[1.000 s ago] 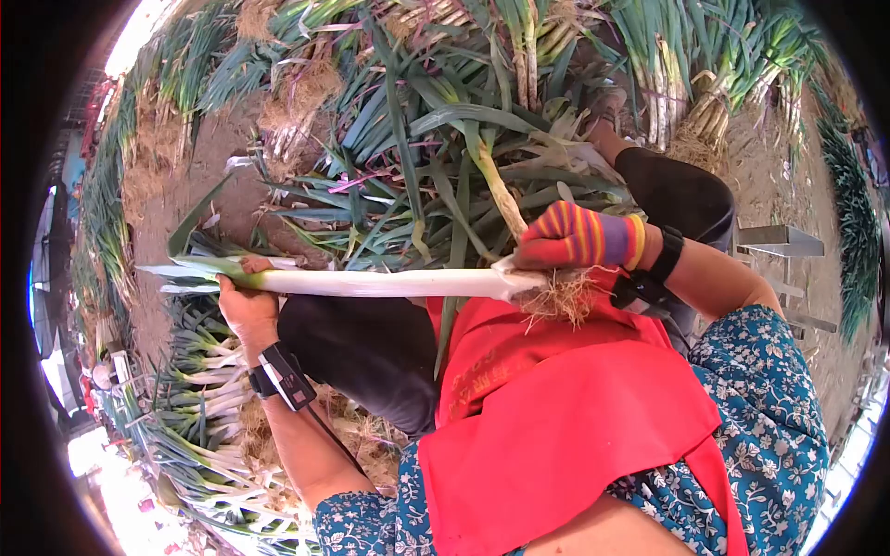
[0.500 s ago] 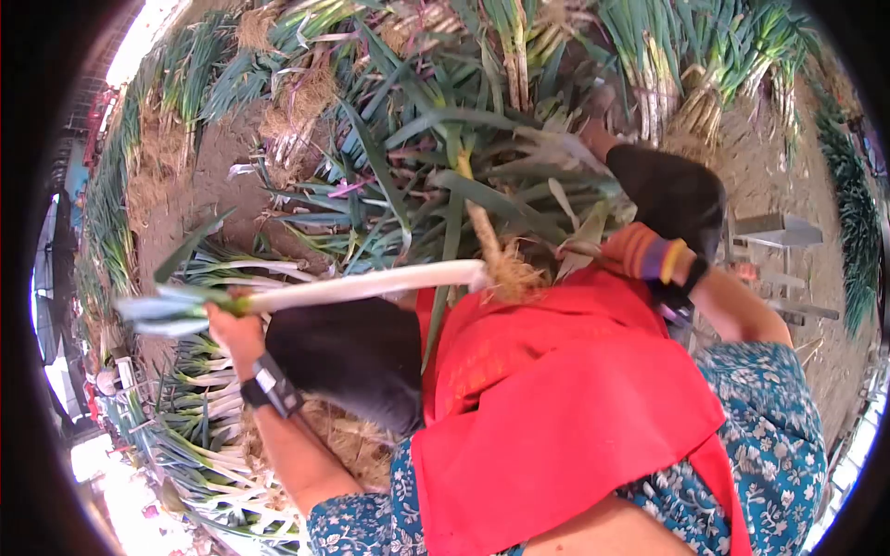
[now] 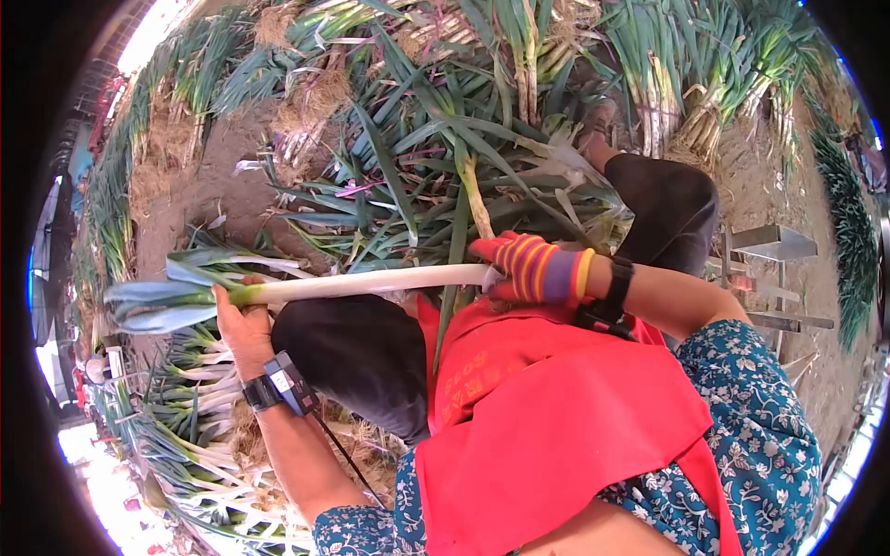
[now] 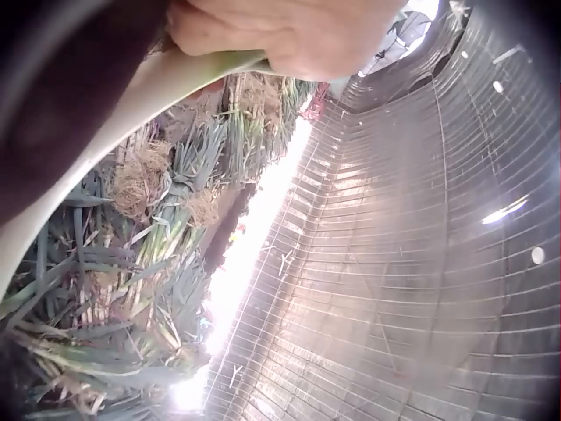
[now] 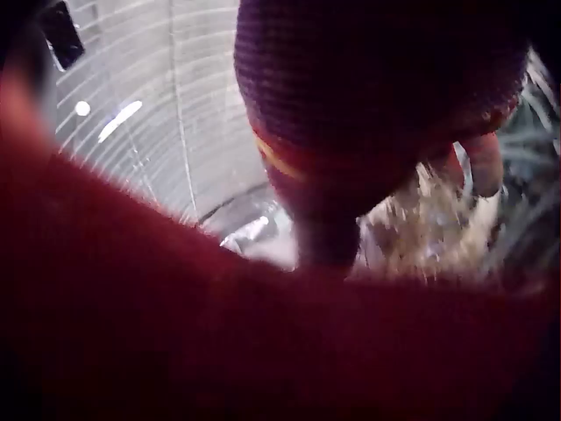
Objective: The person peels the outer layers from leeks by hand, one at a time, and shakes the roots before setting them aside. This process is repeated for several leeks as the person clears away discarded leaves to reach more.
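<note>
A long leek [image 3: 371, 282] with a thick white stem lies across the lap in the head view, its green leaves to the left. My bare left hand [image 3: 246, 334] grips it where white turns green. In the left wrist view, the left hand [image 4: 289, 35] is curled over the stem. My right hand [image 3: 538, 267], in a striped knit glove, holds the root end, and its fingers cover most of the roots. The right wrist view is dark and blurred, with pale roots [image 5: 429, 224] beside the fingertips. Just beyond the glove stands a brownish, unpeeled leek stem [image 3: 475, 195].
Loose leek leaves [image 3: 371, 204] are heaped ahead of the knees. White-stemmed leeks [image 3: 209, 398] lie in a row at the left. Bundled leeks [image 3: 658, 83] stand along the back. A metal stand [image 3: 774, 243] is at the right, and a red apron [image 3: 556, 408] covers the lap.
The right hand moved away to the right from the root end, then came back left onto it. The left hand still grips the leek, which has shifted slightly left.
</note>
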### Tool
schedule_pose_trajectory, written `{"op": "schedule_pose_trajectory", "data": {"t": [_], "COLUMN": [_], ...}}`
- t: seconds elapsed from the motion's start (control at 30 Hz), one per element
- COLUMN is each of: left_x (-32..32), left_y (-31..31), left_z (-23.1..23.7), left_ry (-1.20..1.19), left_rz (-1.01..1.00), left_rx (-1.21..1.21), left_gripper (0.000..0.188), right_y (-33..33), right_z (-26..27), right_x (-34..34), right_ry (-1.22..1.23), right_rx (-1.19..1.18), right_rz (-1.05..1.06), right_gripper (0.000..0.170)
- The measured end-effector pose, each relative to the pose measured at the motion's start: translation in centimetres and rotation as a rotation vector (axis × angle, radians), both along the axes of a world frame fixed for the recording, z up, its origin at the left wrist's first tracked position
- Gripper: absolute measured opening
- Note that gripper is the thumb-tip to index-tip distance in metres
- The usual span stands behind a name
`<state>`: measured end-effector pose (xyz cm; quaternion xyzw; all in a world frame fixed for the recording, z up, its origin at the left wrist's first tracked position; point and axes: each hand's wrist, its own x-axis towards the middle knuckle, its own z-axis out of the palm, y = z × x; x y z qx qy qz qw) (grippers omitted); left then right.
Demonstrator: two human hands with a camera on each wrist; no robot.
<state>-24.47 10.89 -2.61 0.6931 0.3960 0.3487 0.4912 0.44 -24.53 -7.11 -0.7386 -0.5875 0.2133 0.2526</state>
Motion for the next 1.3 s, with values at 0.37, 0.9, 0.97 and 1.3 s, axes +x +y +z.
{"op": "schedule_pose_trajectory", "data": {"t": [0.37, 0.9, 0.97, 1.3], "left_x": [14.1, 18.4, 19.2, 20.5], "left_y": [-13.9, -13.8, -13.9, -12.8], "left_z": [2.0, -6.5, -6.6, -7.1], "left_ry": [-0.53, -0.604, -0.605, -0.597], "left_rz": [-0.36, -0.076, -0.017, 0.06], "left_rx": [-0.659, -0.966, -1.005, -0.995], "left_gripper": [0.013, 0.011, 0.008, 0.004], "right_y": [1.7, 2.1, 1.1, -4.9], "right_z": [3.6, 3.2, 4.8, 4.6], "right_x": [5.8, 2.2, 1.1, 4.3], "right_ry": [0.446, -0.052, -0.142, -0.115], "right_rx": [0.065, -0.025, 0.164, -0.12], "right_rz": [0.111, 0.326, 0.328, 0.167], "right_gripper": [0.048, 0.025, 0.024, 0.017]}}
